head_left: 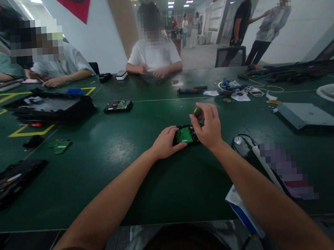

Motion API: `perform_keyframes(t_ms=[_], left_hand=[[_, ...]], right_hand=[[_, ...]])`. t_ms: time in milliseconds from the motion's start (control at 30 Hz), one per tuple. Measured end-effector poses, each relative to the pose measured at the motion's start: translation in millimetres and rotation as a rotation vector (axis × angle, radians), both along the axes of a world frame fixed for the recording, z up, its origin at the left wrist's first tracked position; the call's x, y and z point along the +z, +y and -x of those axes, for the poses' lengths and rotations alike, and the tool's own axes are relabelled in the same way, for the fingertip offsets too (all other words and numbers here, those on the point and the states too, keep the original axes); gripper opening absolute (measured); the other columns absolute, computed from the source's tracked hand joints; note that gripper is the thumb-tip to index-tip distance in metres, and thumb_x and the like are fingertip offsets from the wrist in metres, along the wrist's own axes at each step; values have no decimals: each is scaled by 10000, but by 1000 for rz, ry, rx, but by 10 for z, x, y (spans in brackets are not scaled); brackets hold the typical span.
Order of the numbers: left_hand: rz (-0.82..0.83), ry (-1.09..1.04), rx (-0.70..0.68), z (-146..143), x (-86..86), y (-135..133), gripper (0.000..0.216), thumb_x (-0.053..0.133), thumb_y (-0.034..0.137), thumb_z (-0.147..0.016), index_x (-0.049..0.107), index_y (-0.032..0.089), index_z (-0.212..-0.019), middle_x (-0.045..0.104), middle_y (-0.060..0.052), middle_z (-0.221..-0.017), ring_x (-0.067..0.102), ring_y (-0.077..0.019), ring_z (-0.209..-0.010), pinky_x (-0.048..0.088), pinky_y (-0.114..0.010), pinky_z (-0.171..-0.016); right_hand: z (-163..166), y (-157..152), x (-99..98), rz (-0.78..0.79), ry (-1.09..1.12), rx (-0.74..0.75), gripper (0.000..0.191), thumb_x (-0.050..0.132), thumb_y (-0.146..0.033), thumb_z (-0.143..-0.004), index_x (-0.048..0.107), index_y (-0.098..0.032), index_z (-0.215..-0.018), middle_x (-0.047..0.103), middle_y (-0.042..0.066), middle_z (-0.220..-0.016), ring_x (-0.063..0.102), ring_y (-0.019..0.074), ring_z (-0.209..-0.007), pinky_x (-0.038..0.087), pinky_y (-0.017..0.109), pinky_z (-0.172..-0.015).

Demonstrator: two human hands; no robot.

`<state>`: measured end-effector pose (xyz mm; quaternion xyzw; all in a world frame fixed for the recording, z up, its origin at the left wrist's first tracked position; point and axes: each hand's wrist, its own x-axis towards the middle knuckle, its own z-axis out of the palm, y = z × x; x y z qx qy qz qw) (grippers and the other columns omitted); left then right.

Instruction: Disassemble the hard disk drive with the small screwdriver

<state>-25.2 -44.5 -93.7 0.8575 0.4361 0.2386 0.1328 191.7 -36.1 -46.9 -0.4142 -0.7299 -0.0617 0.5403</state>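
A hard drive [184,135] with a green circuit board facing up lies on the green table in front of me. My left hand [166,142] grips its left end, thumb along the near edge and fingers at the far side. Above the drive's right end, my right hand [209,126] is closed around a screwdriver [197,112] with a dark and yellow handle. The screwdriver's tip is hidden behind my fingers. Another drive-like unit [118,106] with a partly green board rests farther back on the left.
Left of me are a black tray [51,106], loose green circuit boards [60,146] and a black device casing [13,181]. A grey metal box [310,114], white cables [256,91] and a pouch-like item [284,170] lie to the right. Other people sit across the table.
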Motion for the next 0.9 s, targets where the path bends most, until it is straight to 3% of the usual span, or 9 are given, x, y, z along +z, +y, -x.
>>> perform_keyframes(t_ms=[133, 300, 467, 667, 900], left_hand=[[-7, -3, 2, -4, 4, -5, 757, 646, 669, -877, 502, 166, -1425, 534, -189, -1497, 488, -348, -1424, 399, -523, -1198], [1, 12, 9, -6, 25, -21, 764, 632, 674, -886, 499, 156, -1433, 530, -192, -1503, 482, -350, -1428, 401, -515, -1201], [11, 13, 2, -4, 24, -12, 784, 638, 675, -880, 489, 151, -1445, 526, -197, -1503, 480, -355, -1430, 403, -518, -1197], [-1, 4, 8, -3, 17, -11, 769, 645, 674, -878, 498, 161, -1431, 528, -194, -1503, 486, -350, -1426, 397, -519, -1199], [-6, 5, -1, 1, 3, 2, 766, 644, 672, -881, 499, 156, -1427, 535, -192, -1495, 493, -348, -1416, 404, -518, -1196]], right_hand=[[0, 0, 3, -20, 4, -28, 388, 602, -335, -977, 571, -300, -1362, 557, 114, -1243, 626, 259, -1090, 624, 465, -887], [14, 15, -14, -14, -37, 6, 484, 451, -275, -1030, 415, -287, -1513, 574, 130, -1363, 568, 291, -1283, 550, 543, -1052], [-1, 17, -22, 5, 19, -24, 432, 620, -377, -962, 536, -248, -1365, 563, 142, -1276, 594, 300, -1178, 615, 496, -917], [-2, 17, -15, -2, -17, 9, 419, 492, -281, -1016, 477, -271, -1435, 602, 126, -1326, 598, 289, -1223, 566, 521, -1010], [2, -4, 9, -19, 18, -43, 359, 618, -361, -967, 576, -268, -1311, 559, 122, -1240, 615, 273, -1107, 616, 474, -891]])
